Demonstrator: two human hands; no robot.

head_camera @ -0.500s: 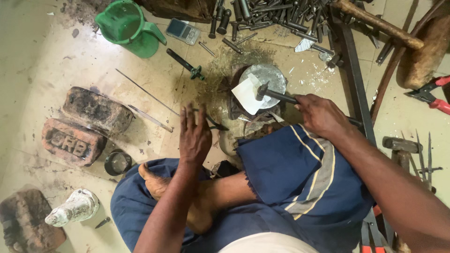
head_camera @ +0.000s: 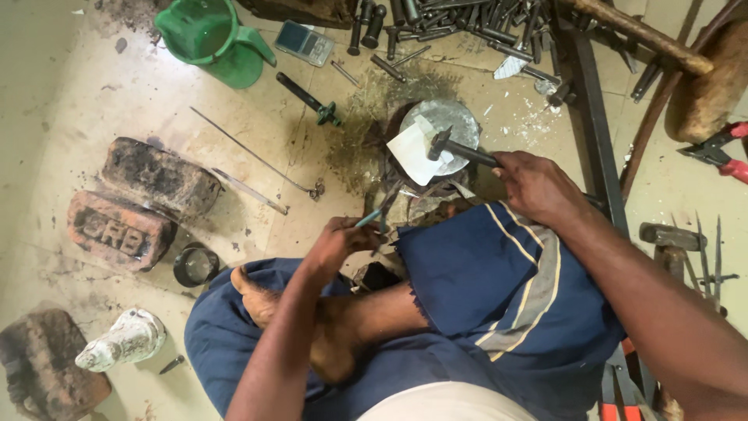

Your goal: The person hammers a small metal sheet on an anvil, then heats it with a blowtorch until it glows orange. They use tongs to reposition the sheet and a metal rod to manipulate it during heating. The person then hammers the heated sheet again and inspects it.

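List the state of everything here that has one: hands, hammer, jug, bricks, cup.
right hand: shut on the hammer's handle
hammer: head resting on the white sheet
left hand: shut on a thin rod
green jug: upright
bricks: lying flat, side by side
black cup: upright, open

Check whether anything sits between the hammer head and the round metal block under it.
Yes: a white sheet lies on the round metal block, directly under the hammer held by the right hand. Nothing else visible intervenes.
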